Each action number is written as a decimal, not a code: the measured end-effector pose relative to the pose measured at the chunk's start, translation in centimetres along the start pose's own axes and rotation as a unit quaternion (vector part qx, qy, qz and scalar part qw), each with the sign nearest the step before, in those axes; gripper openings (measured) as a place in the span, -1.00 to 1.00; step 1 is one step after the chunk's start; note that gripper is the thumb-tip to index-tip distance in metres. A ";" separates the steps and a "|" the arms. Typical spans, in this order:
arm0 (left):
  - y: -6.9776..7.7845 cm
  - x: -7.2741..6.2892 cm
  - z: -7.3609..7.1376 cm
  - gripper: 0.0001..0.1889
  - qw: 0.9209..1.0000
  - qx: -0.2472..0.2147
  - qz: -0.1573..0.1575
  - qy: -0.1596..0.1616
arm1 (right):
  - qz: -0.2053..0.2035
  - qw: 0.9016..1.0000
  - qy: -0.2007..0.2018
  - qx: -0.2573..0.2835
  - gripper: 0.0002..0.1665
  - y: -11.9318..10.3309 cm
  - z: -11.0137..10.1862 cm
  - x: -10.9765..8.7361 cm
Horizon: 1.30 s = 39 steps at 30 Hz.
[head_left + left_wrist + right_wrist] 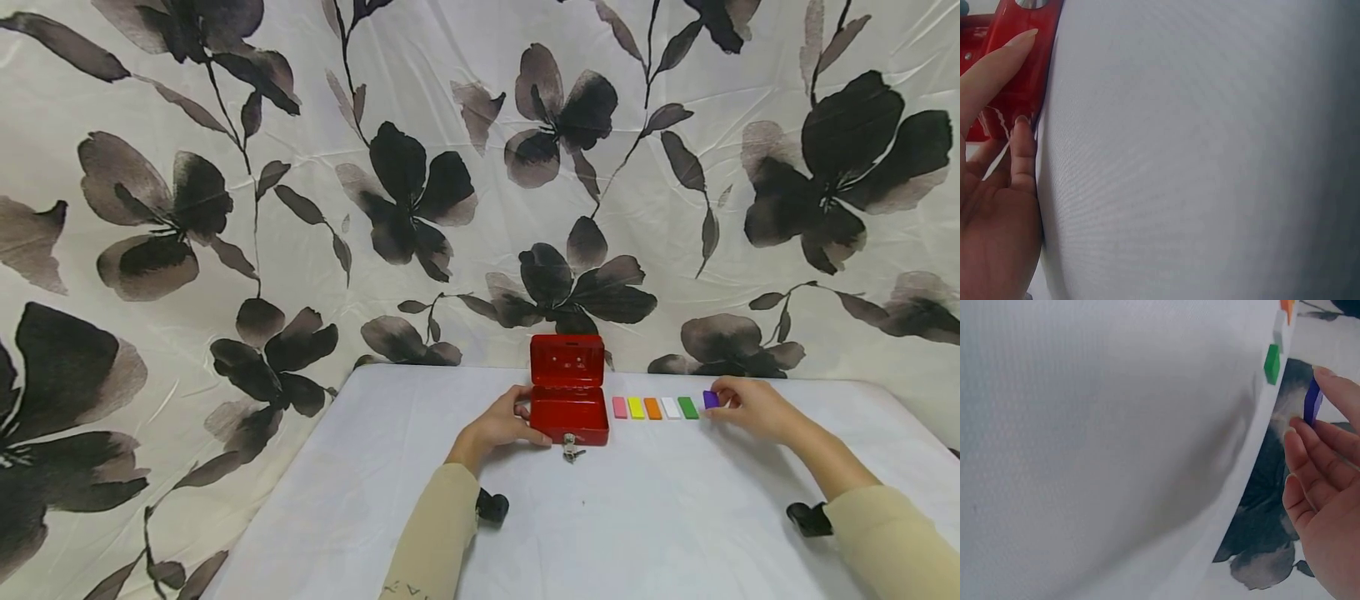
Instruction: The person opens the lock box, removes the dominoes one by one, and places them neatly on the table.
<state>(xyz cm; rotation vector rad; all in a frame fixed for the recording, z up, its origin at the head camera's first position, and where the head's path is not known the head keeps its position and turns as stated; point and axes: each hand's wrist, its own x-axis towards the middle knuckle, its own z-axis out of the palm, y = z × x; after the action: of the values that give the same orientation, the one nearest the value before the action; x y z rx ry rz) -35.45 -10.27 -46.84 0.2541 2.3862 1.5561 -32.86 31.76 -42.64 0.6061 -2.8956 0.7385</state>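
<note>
A small red metal cash box (568, 415) stands on the table with its lid (566, 360) raised and keys (572, 451) hanging at its front lock. My left hand (504, 421) holds the box at its left side. In the left wrist view, the thumb (999, 70) lies along the red front and other fingers touch the side. Between thumb and fingertips, my right hand (753, 408) pinches a purple domino-like block (710, 399), also seen edge-on in the right wrist view as a purple block (1313, 402). It is just right of a green block (687, 407).
Left of the green block, a row holds a white block (668, 407), an orange one (652, 408), a yellow one (636, 407) and a pink one (619, 407), reaching toward the box. A white cloth covers the table (600, 517); a floral curtain (420, 275) hangs behind.
</note>
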 end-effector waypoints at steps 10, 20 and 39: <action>0.3 -0.3 0.0 -0.04 1.000 0.003 -0.003 0.001 | 0.007 1.000 0.004 -0.005 -0.51 1.7 0.8 0.4; 0.2 -0.1 0.1 -0.04 1.000 0.006 0.000 0.000 | 0.019 1.000 -0.015 -0.001 -0.55 2.1 1.5 1.1; 0.3 -0.3 0.0 -0.01 1.000 0.008 -0.005 0.003 | 0.067 0.993 -0.069 0.072 -0.51 2.9 1.6 1.4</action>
<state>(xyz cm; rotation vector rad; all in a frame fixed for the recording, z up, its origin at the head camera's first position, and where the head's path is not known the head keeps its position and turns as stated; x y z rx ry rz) -35.18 -10.19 -46.54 0.2425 2.4008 1.5366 -35.31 32.78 -45.07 0.4971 -3.0539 0.9682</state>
